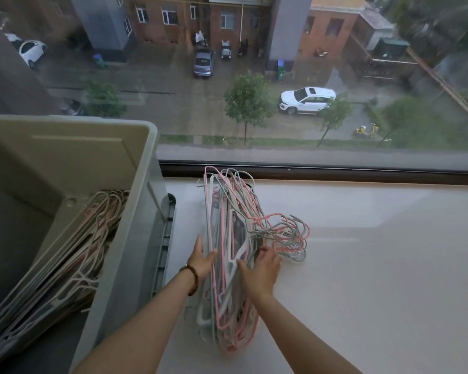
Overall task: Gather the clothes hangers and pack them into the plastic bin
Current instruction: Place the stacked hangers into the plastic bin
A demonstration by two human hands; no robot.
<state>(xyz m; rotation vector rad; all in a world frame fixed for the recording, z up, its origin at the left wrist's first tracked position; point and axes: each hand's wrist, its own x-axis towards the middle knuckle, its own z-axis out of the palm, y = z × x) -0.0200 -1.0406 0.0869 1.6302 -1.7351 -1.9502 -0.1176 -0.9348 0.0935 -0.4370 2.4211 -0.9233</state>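
A stack of pink, green and white clothes hangers [228, 225] lies on the white sill, hooks fanned to the right. My left hand [203, 259], with a bead bracelet on its wrist, presses flat against the stack's left side, fingers apart. My right hand [262, 271] rests on the stack's right side near the hook necks, fingers spread over the wires. Neither hand has closed around the stack. To the left stands the grey plastic bin [143, 211], with several hangers [73, 255] lying slanted inside it.
The white sill [362, 265] stretches to the right. A dark window frame [335, 171] and glass run along the far edge, just behind the stack. A grey bin lid [165, 238] leans between the bin and the stack.
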